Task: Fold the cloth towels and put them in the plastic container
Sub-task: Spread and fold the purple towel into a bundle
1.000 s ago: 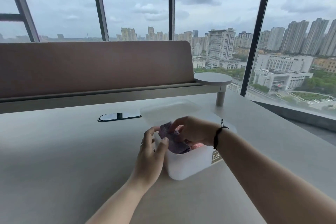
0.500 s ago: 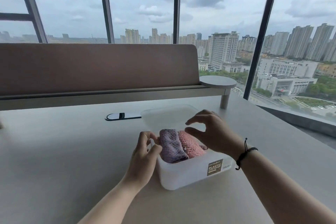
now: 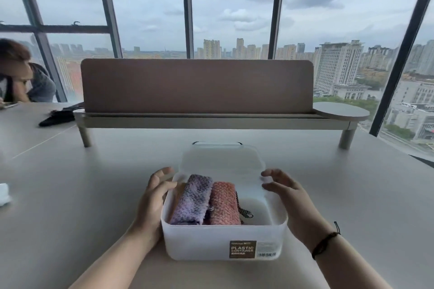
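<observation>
A translucent white plastic container (image 3: 211,241) stands on the table in front of me, its hinged lid (image 3: 222,164) standing open behind it. Inside, a folded purple towel (image 3: 191,199) and a folded pink towel (image 3: 223,203) stand side by side on the left; the right part of the box is bare. My left hand (image 3: 152,202) lies against the container's left wall, fingers relaxed at the rim. My right hand (image 3: 288,199) hovers at the right rim with fingers spread and loosely curved, holding nothing.
A brown divider panel on a raised shelf (image 3: 197,91) crosses the back of the table. A dark cloth (image 3: 58,116) lies at the far left, something white (image 3: 3,195) at the left edge. A person (image 3: 21,77) sits at the left.
My right hand has left the towels and moved to the container's right side. The camera has turned left and the container now sits centred in view.
</observation>
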`<action>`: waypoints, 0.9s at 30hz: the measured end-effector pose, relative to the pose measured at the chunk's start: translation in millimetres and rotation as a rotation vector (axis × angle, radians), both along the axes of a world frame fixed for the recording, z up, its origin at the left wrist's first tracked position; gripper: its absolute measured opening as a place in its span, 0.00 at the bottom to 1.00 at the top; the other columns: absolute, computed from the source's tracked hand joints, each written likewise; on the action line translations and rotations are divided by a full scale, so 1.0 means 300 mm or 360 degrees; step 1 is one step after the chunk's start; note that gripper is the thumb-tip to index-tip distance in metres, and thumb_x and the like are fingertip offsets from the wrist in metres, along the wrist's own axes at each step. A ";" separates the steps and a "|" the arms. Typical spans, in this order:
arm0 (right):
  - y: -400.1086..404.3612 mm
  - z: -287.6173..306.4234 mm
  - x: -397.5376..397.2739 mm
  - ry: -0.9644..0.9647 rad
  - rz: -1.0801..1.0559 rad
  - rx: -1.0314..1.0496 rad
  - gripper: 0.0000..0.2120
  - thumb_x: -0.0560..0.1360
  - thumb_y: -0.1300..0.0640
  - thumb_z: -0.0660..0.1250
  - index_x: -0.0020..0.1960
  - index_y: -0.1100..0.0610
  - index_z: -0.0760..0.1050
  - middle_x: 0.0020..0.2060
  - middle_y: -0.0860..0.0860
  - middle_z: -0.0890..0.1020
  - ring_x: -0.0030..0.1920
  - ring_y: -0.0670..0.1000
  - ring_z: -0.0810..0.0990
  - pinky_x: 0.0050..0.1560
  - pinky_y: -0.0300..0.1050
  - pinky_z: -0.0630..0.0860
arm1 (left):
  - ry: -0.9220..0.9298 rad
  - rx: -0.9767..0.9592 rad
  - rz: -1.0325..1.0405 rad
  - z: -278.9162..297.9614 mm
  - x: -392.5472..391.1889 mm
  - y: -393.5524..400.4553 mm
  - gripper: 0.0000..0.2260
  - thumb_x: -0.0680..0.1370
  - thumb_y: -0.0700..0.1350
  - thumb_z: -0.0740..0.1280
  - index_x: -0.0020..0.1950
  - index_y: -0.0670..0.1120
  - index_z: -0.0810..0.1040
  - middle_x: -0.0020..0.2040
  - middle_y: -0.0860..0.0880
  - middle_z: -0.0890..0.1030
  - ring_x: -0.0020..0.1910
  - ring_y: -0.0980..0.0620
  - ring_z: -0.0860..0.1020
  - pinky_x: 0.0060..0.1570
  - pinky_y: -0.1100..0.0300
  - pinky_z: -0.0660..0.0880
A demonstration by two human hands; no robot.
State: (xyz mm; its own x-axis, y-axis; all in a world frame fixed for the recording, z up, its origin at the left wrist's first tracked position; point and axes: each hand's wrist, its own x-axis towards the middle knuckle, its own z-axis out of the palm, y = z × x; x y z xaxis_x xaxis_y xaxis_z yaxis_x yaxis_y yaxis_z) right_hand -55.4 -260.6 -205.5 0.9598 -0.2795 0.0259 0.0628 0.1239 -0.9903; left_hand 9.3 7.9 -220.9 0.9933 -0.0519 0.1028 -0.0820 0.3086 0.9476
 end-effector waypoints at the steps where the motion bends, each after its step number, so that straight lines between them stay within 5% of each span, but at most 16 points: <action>1: 0.022 -0.012 0.011 -0.0019 -0.0022 0.0017 0.14 0.73 0.69 0.68 0.46 0.50 0.81 0.53 0.58 0.83 0.49 0.56 0.79 0.50 0.48 0.73 | 0.0072 -0.0065 -0.0023 -0.011 0.020 0.018 0.15 0.80 0.38 0.61 0.64 0.49 0.76 0.57 0.47 0.82 0.56 0.46 0.80 0.49 0.53 0.74; 4: 0.070 -0.021 0.018 -0.0015 0.0000 0.0216 0.17 0.75 0.66 0.67 0.59 0.49 0.77 0.55 0.55 0.84 0.52 0.55 0.84 0.49 0.48 0.78 | 0.0204 -0.0183 -0.0192 -0.038 0.069 0.055 0.20 0.78 0.45 0.64 0.71 0.48 0.73 0.68 0.43 0.78 0.65 0.44 0.77 0.61 0.49 0.72; 8: 0.077 -0.027 0.008 0.0018 0.0075 0.0438 0.26 0.77 0.61 0.66 0.72 0.44 0.68 0.62 0.50 0.81 0.53 0.50 0.85 0.44 0.45 0.82 | 0.0249 -0.0244 -0.0338 -0.051 0.098 0.070 0.22 0.78 0.46 0.63 0.72 0.48 0.73 0.71 0.42 0.75 0.68 0.42 0.75 0.65 0.46 0.70; 11: 0.070 -0.027 0.000 -0.0027 0.0130 0.0566 0.26 0.74 0.56 0.68 0.70 0.43 0.71 0.60 0.51 0.83 0.55 0.53 0.85 0.56 0.51 0.80 | 0.0210 -0.0249 -0.0299 -0.052 0.097 0.060 0.21 0.75 0.48 0.66 0.68 0.58 0.77 0.70 0.49 0.76 0.70 0.45 0.74 0.72 0.45 0.64; 14: 0.070 -0.025 -0.006 -0.0062 0.0186 0.0685 0.28 0.72 0.51 0.70 0.72 0.47 0.71 0.63 0.50 0.82 0.60 0.54 0.82 0.67 0.56 0.72 | 0.0247 -0.0341 -0.0234 -0.041 0.082 0.037 0.18 0.79 0.43 0.61 0.63 0.62 0.77 0.66 0.50 0.80 0.65 0.45 0.78 0.65 0.47 0.71; 17: 0.087 -0.002 -0.018 -0.0035 0.0426 0.0896 0.23 0.78 0.44 0.63 0.69 0.53 0.76 0.63 0.54 0.82 0.62 0.55 0.80 0.62 0.55 0.77 | 0.0285 -0.0390 -0.0282 -0.033 0.061 0.028 0.19 0.81 0.42 0.59 0.69 0.56 0.74 0.67 0.47 0.79 0.65 0.43 0.78 0.61 0.48 0.72; 20: 0.086 0.008 -0.016 -0.0038 0.0395 0.0977 0.25 0.81 0.41 0.51 0.69 0.52 0.75 0.63 0.53 0.81 0.63 0.55 0.80 0.65 0.58 0.72 | 0.0293 -0.0403 -0.0369 -0.022 0.050 0.027 0.20 0.81 0.42 0.57 0.73 0.50 0.72 0.67 0.45 0.79 0.65 0.43 0.78 0.62 0.48 0.72; 24: 0.074 0.003 -0.003 -0.0015 0.0285 0.0932 0.23 0.80 0.40 0.50 0.65 0.49 0.75 0.57 0.48 0.85 0.54 0.50 0.85 0.56 0.54 0.73 | 0.0255 -0.0445 -0.0415 -0.011 0.042 0.025 0.21 0.82 0.41 0.54 0.73 0.50 0.72 0.70 0.43 0.77 0.68 0.41 0.75 0.68 0.45 0.67; 27: 0.068 -0.012 0.008 -0.0015 0.0260 0.0923 0.23 0.80 0.39 0.50 0.68 0.47 0.73 0.59 0.47 0.84 0.55 0.49 0.84 0.55 0.52 0.75 | 0.0176 -0.0476 -0.0445 0.006 0.023 0.016 0.21 0.81 0.39 0.52 0.72 0.49 0.73 0.69 0.44 0.78 0.67 0.41 0.76 0.63 0.47 0.73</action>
State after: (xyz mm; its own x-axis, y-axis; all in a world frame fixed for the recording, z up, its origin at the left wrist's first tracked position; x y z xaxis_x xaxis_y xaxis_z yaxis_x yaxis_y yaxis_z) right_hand -53.1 -240.1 -208.9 0.9920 -0.0994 -0.0782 0.0056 0.6524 -0.7578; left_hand 16.3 12.8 -219.2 0.9512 -0.3049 0.0477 0.1412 0.5674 0.8112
